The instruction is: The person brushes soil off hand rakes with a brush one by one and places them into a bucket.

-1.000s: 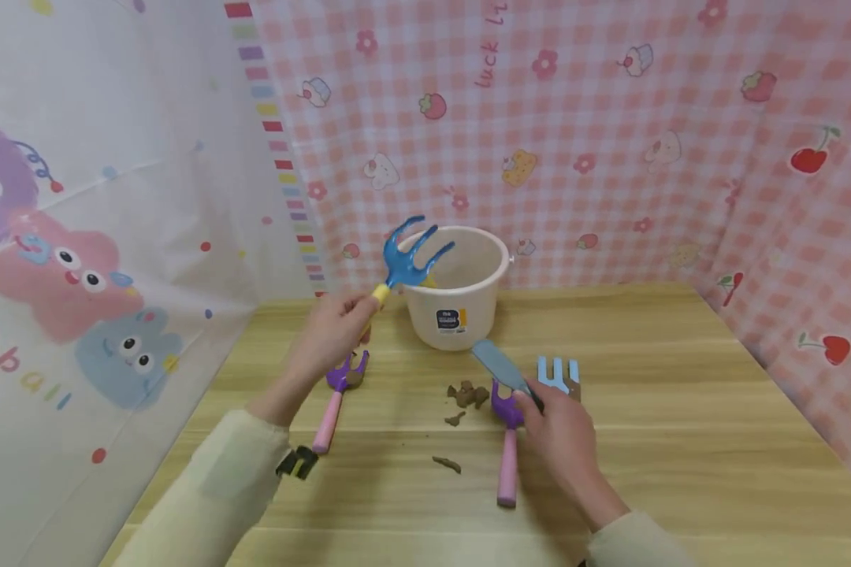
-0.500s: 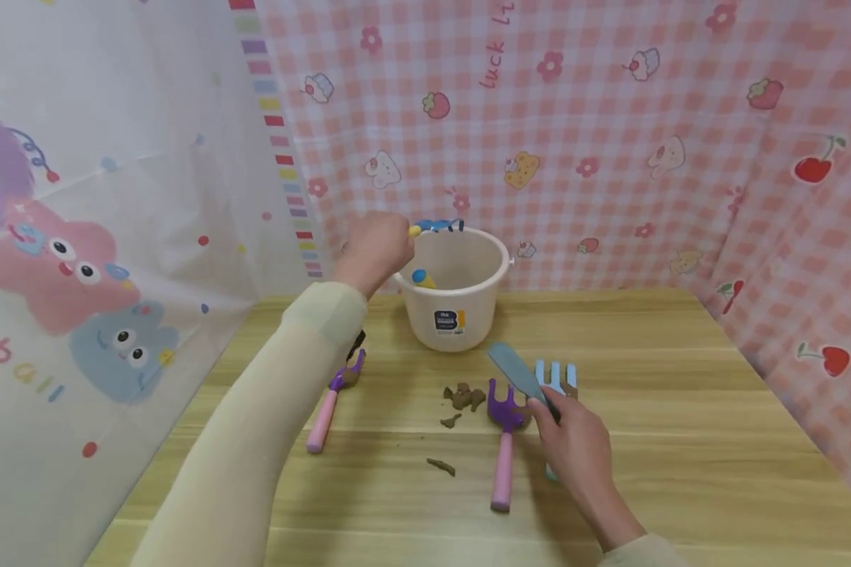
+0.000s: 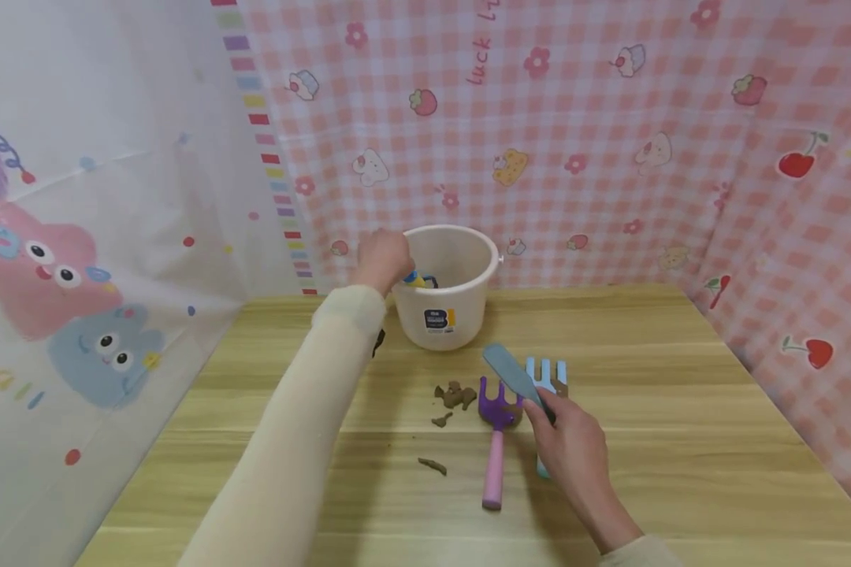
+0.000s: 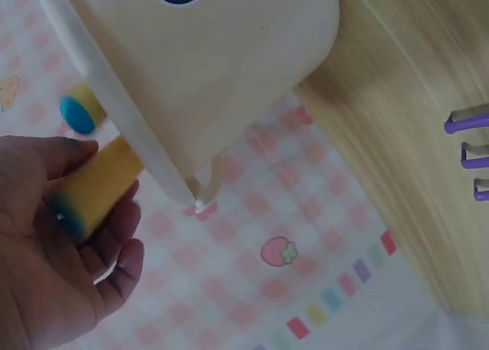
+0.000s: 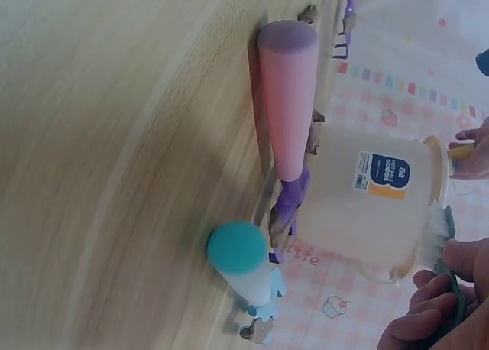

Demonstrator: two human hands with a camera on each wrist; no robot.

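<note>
In the head view my left hand (image 3: 385,256) is at the left rim of the white bucket (image 3: 440,319). The left wrist view shows its thumb and curled fingers round the blurred yellow handle of a blue toy hand fork (image 4: 103,186), which reaches in over the rim. Another yellow handle with a blue end (image 4: 80,109) leans out of the bucket beside it. My right hand (image 3: 574,441) grips a blue-grey brush (image 3: 508,368), its white bristles showing in the right wrist view. Below the brush lie a purple fork with pink handle (image 3: 494,465) and a light-blue fork (image 3: 544,370), both smeared brown.
Brown clay-like lumps (image 3: 455,394) and a thin brown strip (image 3: 432,465) lie on the wooden table (image 3: 645,441). Another purple fork (image 5: 348,21) lies to the left, hidden behind my left arm in the head view. Patterned cloths (image 3: 574,94) hang behind and at the sides.
My left hand has carried the blue fork up to the bucket, turned it over, and lowered its tines inside. The right hand, with the brush, has stayed near the forks.
</note>
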